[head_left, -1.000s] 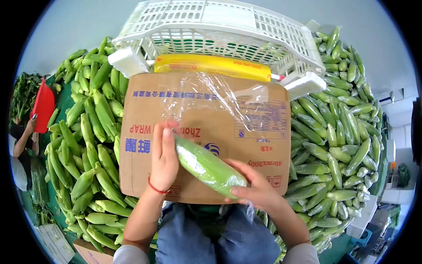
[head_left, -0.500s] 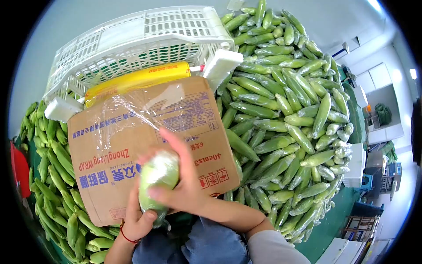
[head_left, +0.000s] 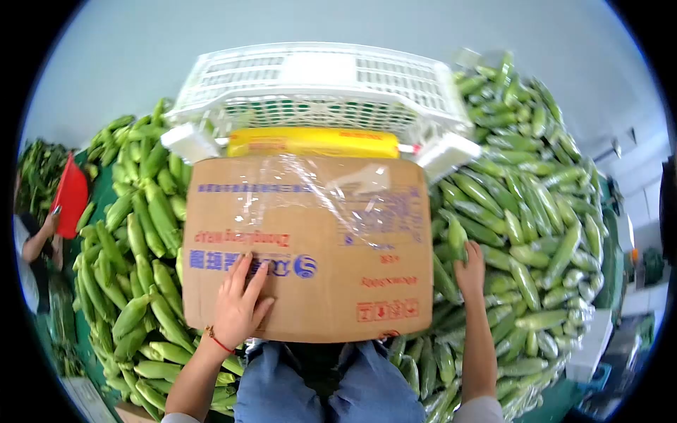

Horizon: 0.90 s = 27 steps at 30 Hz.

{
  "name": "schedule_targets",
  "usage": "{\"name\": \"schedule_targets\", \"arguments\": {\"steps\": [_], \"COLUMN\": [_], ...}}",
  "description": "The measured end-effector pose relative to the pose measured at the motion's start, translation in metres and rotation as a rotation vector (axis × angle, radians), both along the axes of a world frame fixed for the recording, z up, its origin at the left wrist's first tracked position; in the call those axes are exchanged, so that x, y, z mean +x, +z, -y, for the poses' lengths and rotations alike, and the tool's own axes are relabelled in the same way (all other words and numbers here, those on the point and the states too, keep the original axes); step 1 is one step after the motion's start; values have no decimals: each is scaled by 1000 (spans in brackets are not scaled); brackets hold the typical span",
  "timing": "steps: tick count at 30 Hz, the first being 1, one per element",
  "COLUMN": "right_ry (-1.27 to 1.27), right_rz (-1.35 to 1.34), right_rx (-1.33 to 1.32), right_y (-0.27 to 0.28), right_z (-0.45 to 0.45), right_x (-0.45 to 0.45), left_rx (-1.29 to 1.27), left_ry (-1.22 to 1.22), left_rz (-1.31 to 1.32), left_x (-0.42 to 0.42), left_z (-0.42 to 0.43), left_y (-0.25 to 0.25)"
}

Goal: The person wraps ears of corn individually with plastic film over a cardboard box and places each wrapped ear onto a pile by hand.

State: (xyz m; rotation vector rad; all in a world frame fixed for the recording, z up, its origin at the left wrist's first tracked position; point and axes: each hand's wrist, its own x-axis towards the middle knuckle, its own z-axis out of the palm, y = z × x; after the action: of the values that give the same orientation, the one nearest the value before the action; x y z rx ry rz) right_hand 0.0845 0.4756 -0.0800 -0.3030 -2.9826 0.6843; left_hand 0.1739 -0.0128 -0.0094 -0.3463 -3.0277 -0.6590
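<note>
My left hand [head_left: 242,299] lies on the cardboard box [head_left: 317,282], fingers spread, holding nothing. To the right of the box, my right hand [head_left: 470,271] is at the wrapped pile, its fingers round the lower end of a wrapped ear of corn [head_left: 457,238]. Several film-wrapped ears [head_left: 546,201] make up that pile. On the left is a heap of unwrapped green ears [head_left: 161,211]. A yellow roll of film [head_left: 314,143] is mounted behind the box, and loose clear film lies over the box top.
A white plastic crate [head_left: 317,74] stands on its side behind the roll, with white blocks at its front corners. At the far left, a person's arm [head_left: 39,238] is beside a red object [head_left: 71,197]. White containers stand at the right.
The wrapped ear has gone from over the box to the right-hand pile with my right hand. My left hand has let go and come down on the box. The view has swung back left.
</note>
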Motion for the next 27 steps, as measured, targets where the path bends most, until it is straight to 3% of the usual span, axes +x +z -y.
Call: {"name": "schedule_targets", "arguments": {"steps": [1, 2, 5, 8, 10, 12, 13, 14, 15, 16, 17, 18, 24, 26, 27], "right_ry": [56, 22, 452, 681, 534, 361, -63, 132, 326, 451, 541, 622, 609, 686, 720], "right_rz": [-50, -161, -261, -318, -172, -119, 105, 9, -93, -87, -87, -92, 226, 116, 59], "right_rx": [134, -50, -95, 32, -276, -185, -571, -544, -524, -346, -264, -174, -264, -177, -126], "right_y": [-1, 29, 79, 51, 49, 50, 43, 46, 49, 69, 70, 68, 51, 50, 52], "right_z": [2, 41, 142, 182, 187, 169, 159, 137, 116, 118, 114, 107, 109, 118, 122], "right_x": [0, 0, -7, -44, -54, -42, -33, -21, -11, 5, 20, 34, 94, 100, 102], "left_rx": [38, 78, 34, 131, 195, 171, 232, 303, 184, 146, 303, 299, 217, 158, 131], "left_ry": [68, 132, 189, 13, -118, 137, 201, 164, 153, -9, -146, -173, -87, -106, -203], "left_rz": [-15, -25, -175, -326, -368, -291, -296, -336, -210, -367, -365, -413, -328, -338, -308], "left_x": [-3, -11, -56, -113, -131, -111, -98, -81, -58, -39, -19, 0, 115, 131, 149], "left_z": [7, 14, 36, 51, 66, 73, 82, 95, 99, 103, 108, 107, 104, 119, 155], "left_y": [-3, -4, -15, -28, -35, -25, -24, -23, -7, -9, -6, -5, -27, -31, -67]}}
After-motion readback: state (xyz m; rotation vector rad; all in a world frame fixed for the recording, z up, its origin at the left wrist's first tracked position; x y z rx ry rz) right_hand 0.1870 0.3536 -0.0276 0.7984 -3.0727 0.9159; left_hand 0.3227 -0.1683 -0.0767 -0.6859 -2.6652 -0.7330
